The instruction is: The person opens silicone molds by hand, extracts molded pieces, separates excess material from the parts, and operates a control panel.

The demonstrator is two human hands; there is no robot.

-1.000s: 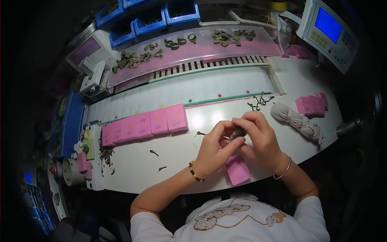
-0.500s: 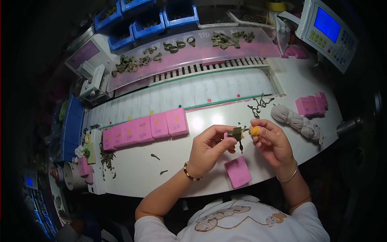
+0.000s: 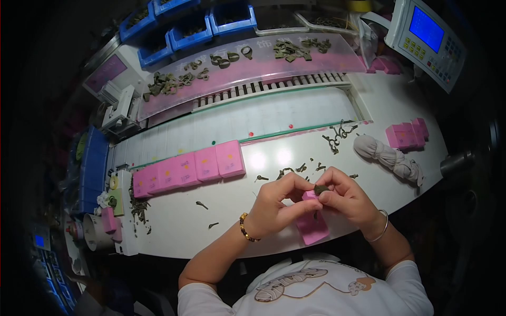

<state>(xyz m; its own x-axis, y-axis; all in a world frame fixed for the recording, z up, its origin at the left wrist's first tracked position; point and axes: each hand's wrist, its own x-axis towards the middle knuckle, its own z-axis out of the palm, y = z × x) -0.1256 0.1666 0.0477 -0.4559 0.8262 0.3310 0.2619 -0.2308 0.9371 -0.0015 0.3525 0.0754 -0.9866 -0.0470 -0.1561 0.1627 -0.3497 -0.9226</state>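
My left hand (image 3: pixel 282 203) is closed, thumb and fingers pinching a small pink piece (image 3: pixel 310 195). A dark green, wax-like piece (image 3: pixel 320 189) sits between the fingertips of both hands. My right hand (image 3: pixel 350 200) touches my left at this spot, its thumb and forefinger closed on the dark green piece. Beneath the hands a pink block (image 3: pixel 313 233) lies on the white table, partly covered by the fingers. Several thin dark green bits (image 3: pixel 285 172) are scattered just beyond the hands.
A row of pink blocks (image 3: pixel 191 169) stands left of the hands, along a belt (image 3: pixel 237 118). At right lie a rolled grey cloth (image 3: pixel 389 159) and small pink blocks (image 3: pixel 406 135). A raised clear shelf (image 3: pixel 253 66) carries green pieces; blue bins (image 3: pixel 190 32) stand behind.
My hands have come together, the right moving left and down. The yellow thing in my right fingers no longer shows. More green bits show on the table. The belt's coloured dots have shifted left.
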